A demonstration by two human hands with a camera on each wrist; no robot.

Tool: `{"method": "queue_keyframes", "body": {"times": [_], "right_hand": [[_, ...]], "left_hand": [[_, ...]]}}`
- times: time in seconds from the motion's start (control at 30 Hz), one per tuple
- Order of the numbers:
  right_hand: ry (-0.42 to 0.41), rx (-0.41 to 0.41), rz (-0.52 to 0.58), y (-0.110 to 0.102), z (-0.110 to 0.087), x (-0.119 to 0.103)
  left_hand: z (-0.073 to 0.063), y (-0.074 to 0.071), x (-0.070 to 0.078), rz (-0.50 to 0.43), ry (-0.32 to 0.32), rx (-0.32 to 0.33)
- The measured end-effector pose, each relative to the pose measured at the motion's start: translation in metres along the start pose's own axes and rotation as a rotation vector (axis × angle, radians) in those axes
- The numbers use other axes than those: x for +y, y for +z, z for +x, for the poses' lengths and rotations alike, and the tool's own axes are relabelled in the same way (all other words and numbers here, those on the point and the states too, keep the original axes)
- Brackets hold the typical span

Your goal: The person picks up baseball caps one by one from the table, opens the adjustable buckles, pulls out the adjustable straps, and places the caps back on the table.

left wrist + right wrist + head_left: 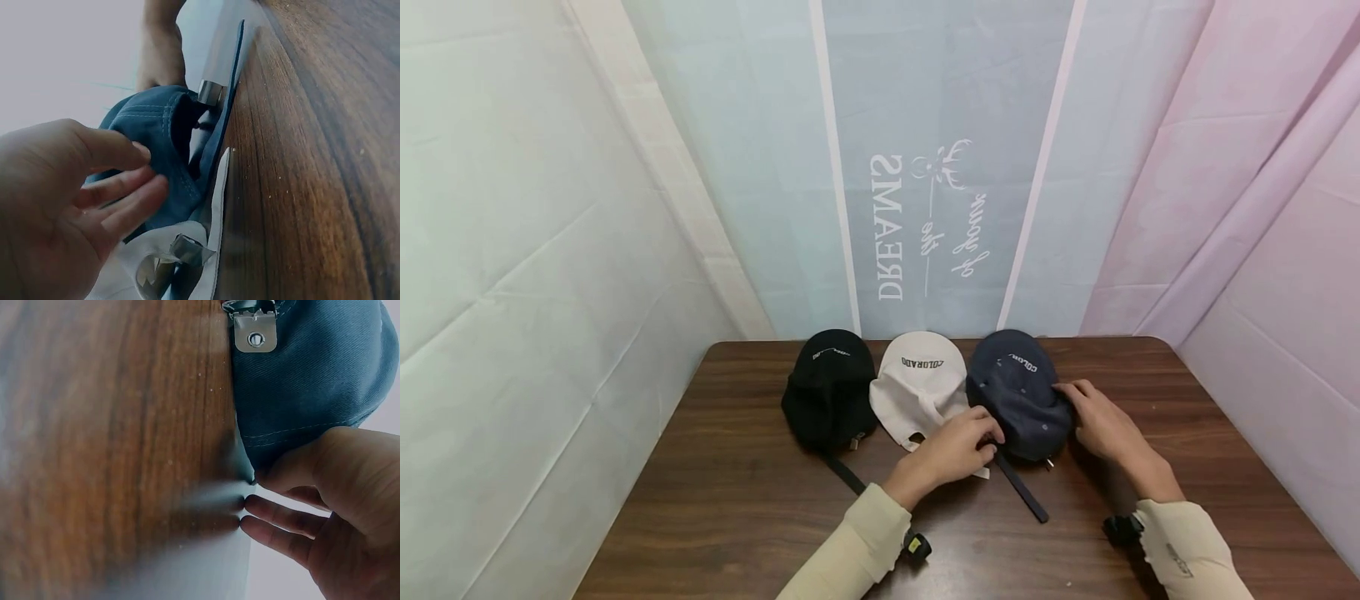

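Note:
Three baseball caps stand side by side: a black cap, a white cap lettered COLORADO, and a navy cap on the right. My right hand holds the navy cap's right edge, thumb on the cloth and other fingertips down at the table; the index finger is hidden in the right wrist view. My left hand is between the white and navy caps, over their rear straps. Its fingers are loosely bent, with nothing visible between them and the thumb.
Under the caps is a dark wooden table. The navy strap trails toward the front, and the black strap runs under my left forearm. A printed cloth backdrop stands behind the table, with pale cloth on both sides.

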State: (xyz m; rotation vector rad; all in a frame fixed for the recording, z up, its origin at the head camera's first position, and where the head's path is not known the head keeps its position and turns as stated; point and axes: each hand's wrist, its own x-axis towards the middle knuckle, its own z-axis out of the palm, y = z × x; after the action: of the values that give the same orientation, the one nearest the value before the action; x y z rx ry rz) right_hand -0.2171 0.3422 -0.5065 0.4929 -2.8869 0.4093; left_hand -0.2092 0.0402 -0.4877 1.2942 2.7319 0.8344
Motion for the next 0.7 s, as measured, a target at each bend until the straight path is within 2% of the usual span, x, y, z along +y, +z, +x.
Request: {"method": "queue_keyframes", "body": {"times": [0.2, 0.37, 0.53, 0.7], "right_hand": [[0.027, -0.027, 0.021, 0.001, -0.002, 0.001], [0.049, -0.039, 0.038, -0.003, -0.003, 0.004], [0.074, -0.061, 0.053, -0.007, -0.004, 0.005], [0.117, -0.072, 0.066, -0.014, -0.008, 0.002]], "left_hand": [[-0.007, -0.002, -0.003, -0.045, 0.054, -0.027], [-0.015, -0.013, -0.004, -0.064, 0.087, -0.025], [-0.027, -0.03, -0.008, -0.109, 0.096, 0.008], [-0.044, -0.051, -0.017, -0.152, 0.094, 0.085]]}}
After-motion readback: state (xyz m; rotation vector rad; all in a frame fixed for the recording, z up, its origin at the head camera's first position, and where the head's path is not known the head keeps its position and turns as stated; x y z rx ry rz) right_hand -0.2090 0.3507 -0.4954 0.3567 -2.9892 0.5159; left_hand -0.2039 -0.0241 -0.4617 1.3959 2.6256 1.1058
